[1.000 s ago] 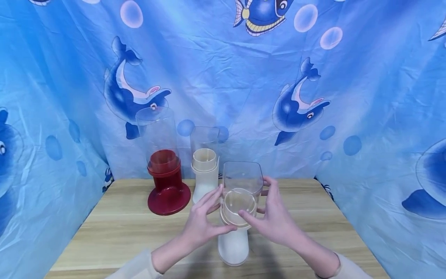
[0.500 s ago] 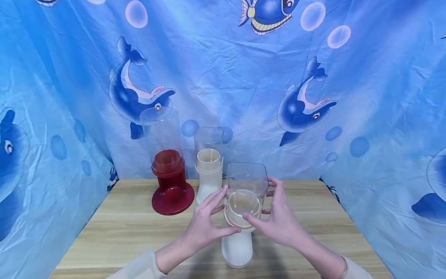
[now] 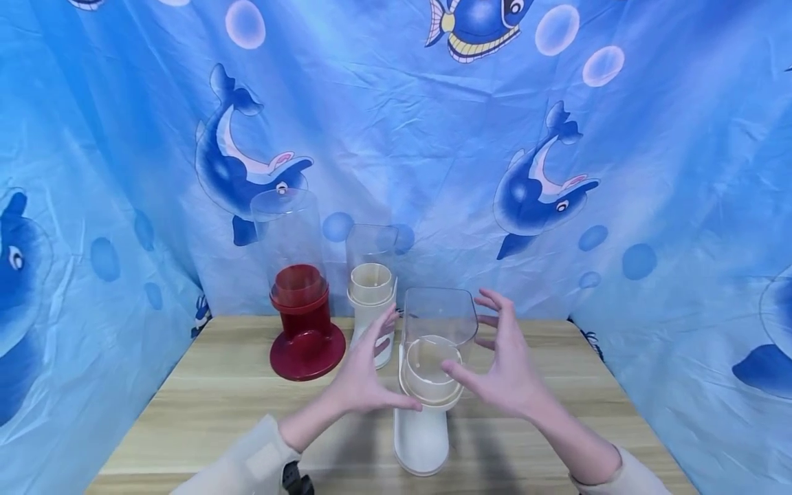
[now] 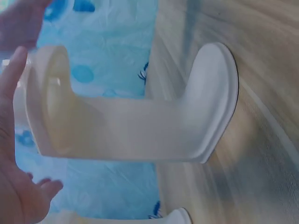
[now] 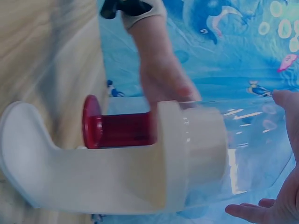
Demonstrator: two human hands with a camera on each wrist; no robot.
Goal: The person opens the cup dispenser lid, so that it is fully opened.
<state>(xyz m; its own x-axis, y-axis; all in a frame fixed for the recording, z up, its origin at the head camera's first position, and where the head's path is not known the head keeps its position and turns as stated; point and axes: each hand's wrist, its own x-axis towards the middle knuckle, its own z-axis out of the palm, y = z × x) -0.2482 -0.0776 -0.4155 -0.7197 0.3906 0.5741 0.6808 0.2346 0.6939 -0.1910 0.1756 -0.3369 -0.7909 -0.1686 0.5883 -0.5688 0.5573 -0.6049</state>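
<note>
In front of me a white stand [image 3: 422,443] stands upright on the table, with a broad foot and a ring-shaped collar. On top of it sits a clear, square-rimmed container [image 3: 441,311], fitted around a short cream inner ring [image 3: 433,368]. My left hand [image 3: 366,378] hovers at its left side, fingers spread, thumb in front of the collar. On the other side my right hand [image 3: 504,375] has its fingers apart, thumb in front of the container. The right wrist view shows a gap between the right hand [image 5: 289,186] and the clear wall [image 5: 252,154]. Neither hand grips anything.
A red stand [image 3: 303,344] with a tall clear cylinder [image 3: 287,227] stands back left on the wooden table [image 3: 229,405]. Beside it is a second white stand [image 3: 371,302] with a clear top, close behind my left hand. Blue dolphin-printed cloth [image 3: 396,137] hangs behind and at both sides.
Both hands have come off the container, fingers opening outward, the left to the left and the right to the right. The white stand stays upright in place; the head view has shifted slightly.
</note>
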